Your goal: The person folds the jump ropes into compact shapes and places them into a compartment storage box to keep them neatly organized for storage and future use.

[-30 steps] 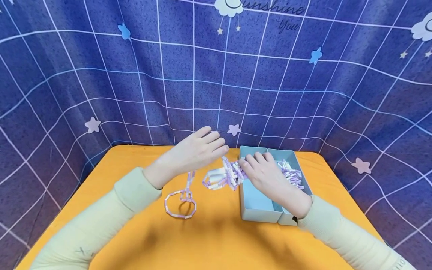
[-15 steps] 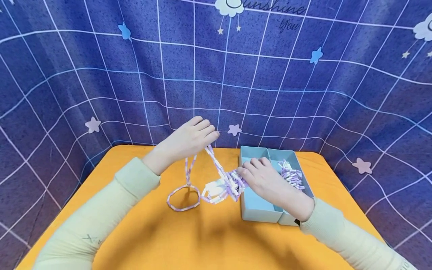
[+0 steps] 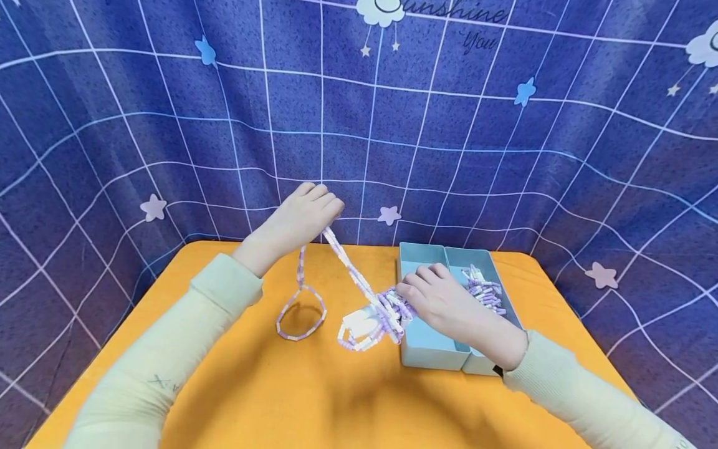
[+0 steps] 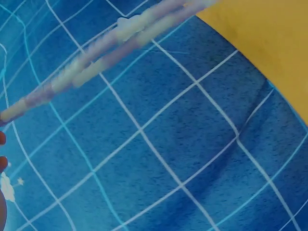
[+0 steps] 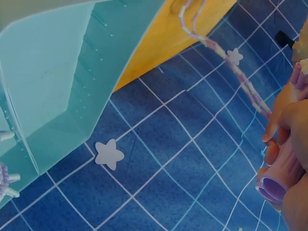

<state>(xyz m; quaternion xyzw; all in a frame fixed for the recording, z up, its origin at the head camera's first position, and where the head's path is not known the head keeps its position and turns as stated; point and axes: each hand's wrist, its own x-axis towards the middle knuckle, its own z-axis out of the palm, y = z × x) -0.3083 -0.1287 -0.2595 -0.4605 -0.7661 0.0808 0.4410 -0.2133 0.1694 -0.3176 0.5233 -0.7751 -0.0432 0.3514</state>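
My left hand (image 3: pixel 297 218) is raised at the back left and grips a string of white and purple tube beads (image 3: pixel 350 268). On its left side a strand hangs down to a beaded loop (image 3: pixel 297 338) low over the table. Just left of the box, my right hand (image 3: pixel 440 305) holds a tangled bunch of beaded loops (image 3: pixel 387 315), with a pale patch among them. The string slants between both hands. In the left wrist view a doubled strand (image 4: pixel 106 53) runs off from the fingertips. The right wrist view shows fingers around a hollow purple tube (image 5: pixel 284 178).
A light-blue box (image 3: pixel 434 358) with two compartments stands on the orange table (image 3: pixel 252 386) at the right. More beaded strings (image 3: pixel 485 293) lie in its right compartment. A dark blue gridded curtain (image 3: pixel 348 156) hangs behind the table and at its sides.
My left hand has moved up and left, drawing the string out longer from the bunch. The hanging loop moved with it. My right hand has shifted slightly down, still holding the bunch.
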